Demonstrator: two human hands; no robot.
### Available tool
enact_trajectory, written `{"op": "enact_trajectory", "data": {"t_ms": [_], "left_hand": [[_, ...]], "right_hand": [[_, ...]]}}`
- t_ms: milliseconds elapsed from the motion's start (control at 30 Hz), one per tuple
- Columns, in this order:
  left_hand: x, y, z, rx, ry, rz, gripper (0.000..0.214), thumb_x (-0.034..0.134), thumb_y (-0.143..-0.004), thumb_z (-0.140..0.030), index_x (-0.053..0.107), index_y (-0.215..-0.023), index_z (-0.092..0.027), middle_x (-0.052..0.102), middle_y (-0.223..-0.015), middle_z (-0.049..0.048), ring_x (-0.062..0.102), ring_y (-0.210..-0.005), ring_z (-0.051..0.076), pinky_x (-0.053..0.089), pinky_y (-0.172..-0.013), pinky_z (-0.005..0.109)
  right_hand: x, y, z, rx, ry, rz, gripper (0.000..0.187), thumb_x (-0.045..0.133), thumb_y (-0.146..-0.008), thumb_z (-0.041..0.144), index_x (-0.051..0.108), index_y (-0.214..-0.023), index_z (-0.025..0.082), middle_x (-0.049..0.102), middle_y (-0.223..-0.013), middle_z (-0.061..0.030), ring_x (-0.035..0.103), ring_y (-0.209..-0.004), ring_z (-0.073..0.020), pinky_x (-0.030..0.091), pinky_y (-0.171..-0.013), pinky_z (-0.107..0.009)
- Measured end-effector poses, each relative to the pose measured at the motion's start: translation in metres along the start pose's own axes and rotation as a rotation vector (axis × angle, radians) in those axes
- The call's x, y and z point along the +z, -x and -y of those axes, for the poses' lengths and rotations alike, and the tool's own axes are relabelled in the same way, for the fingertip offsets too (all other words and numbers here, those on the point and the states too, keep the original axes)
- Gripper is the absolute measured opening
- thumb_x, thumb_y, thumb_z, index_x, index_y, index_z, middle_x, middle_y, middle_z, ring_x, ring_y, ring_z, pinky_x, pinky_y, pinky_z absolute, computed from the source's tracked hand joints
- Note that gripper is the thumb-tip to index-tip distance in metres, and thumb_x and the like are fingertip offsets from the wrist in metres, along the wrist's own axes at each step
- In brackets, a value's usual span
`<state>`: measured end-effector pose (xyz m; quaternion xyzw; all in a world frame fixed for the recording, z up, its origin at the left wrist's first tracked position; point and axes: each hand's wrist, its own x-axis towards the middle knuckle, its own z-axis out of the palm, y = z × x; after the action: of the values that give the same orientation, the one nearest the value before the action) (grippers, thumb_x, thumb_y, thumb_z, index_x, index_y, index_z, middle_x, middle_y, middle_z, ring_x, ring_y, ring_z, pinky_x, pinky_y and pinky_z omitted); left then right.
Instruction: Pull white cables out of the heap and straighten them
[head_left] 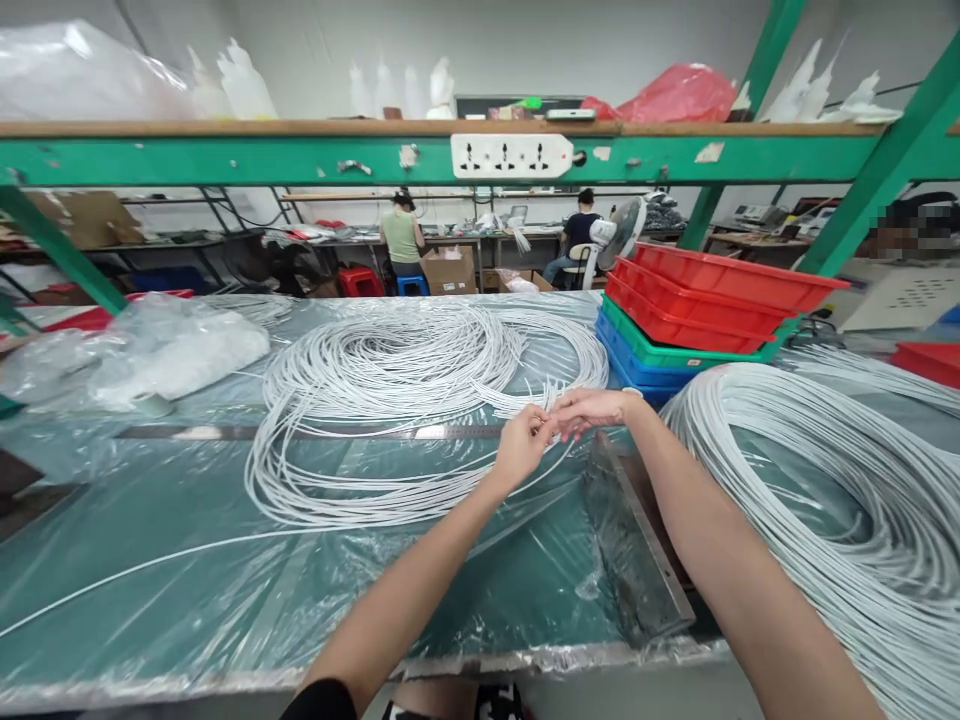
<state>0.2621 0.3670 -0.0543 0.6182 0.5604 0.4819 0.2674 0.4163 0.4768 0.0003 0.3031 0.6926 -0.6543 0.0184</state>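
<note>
My left hand (523, 442) is closed in a pinch over the table, its fingertips meeting those of my right hand (589, 410). A thin white cable seems to be between them, mostly hidden by the fingers. The right thumb and index finger are pressed together, and its other fingers hang loosely curled. Just behind the hands lie loose cable ends (517, 400), part of a large coil of white cable (390, 365). Looser loops of cable (360, 505) spread to the left of my left hand.
A dark metal angle block (637, 540) stands below my right hand. Stacked red, green and blue trays (697, 300) and another cable coil (750, 470) are at right. A steel ruler (262, 433) and plastic bags (180, 350) lie left. A green shelf frame (300, 160) crosses above; two people sit beyond.
</note>
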Motion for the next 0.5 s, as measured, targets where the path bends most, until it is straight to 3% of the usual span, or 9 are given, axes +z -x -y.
{"op": "enact_trajectory", "data": {"t_ms": [100, 200, 333, 500], "left_hand": [[-0.007, 0.016, -0.001, -0.009, -0.118, 0.030, 0.020, 0.057, -0.089, -0.035, 0.061, -0.101, -0.020, 0.069, -0.071, -0.0021, 0.059, -0.059, 0.014, 0.042, -0.062, 0.023], [-0.032, 0.045, 0.000, -0.040, -0.322, 0.111, 0.025, 0.061, -0.087, -0.036, 0.064, -0.107, -0.021, 0.069, -0.072, -0.0007, 0.061, -0.064, 0.016, 0.040, -0.062, 0.024], [-0.089, 0.098, 0.008, -0.102, -0.523, 0.198, 0.024, 0.052, -0.094, -0.039, 0.067, -0.096, -0.020, 0.065, -0.064, -0.0001, 0.057, -0.056, 0.015, 0.034, -0.056, 0.024], [-0.180, 0.159, 0.032, -0.249, -0.803, 0.094, 0.035, 0.042, -0.098, -0.040, 0.068, -0.086, -0.019, 0.068, -0.067, 0.0035, 0.061, -0.061, 0.017, 0.034, -0.058, 0.025]], "right_hand": [[0.002, 0.000, -0.007, -0.026, 0.019, -0.083, 0.044, 0.084, -0.063, 0.053, 0.067, -0.079, 0.016, 0.070, -0.078, -0.0032, 0.065, -0.073, -0.0138, 0.050, -0.066, -0.022], [-0.003, 0.000, -0.017, -0.050, -0.007, -0.207, 0.043, 0.082, -0.064, 0.055, 0.066, -0.078, 0.017, 0.068, -0.077, -0.0022, 0.064, -0.072, -0.0136, 0.048, -0.066, -0.023], [-0.013, -0.007, -0.026, -0.012, -0.028, -0.343, 0.040, 0.078, -0.068, 0.055, 0.068, -0.080, 0.019, 0.070, -0.083, -0.0050, 0.064, -0.077, -0.0162, 0.049, -0.070, -0.025], [-0.018, -0.013, -0.032, 0.111, -0.052, -0.542, 0.023, 0.074, -0.071, 0.042, 0.069, -0.079, 0.021, 0.074, -0.098, -0.0117, 0.068, -0.083, -0.0222, 0.052, -0.066, -0.028]]}}
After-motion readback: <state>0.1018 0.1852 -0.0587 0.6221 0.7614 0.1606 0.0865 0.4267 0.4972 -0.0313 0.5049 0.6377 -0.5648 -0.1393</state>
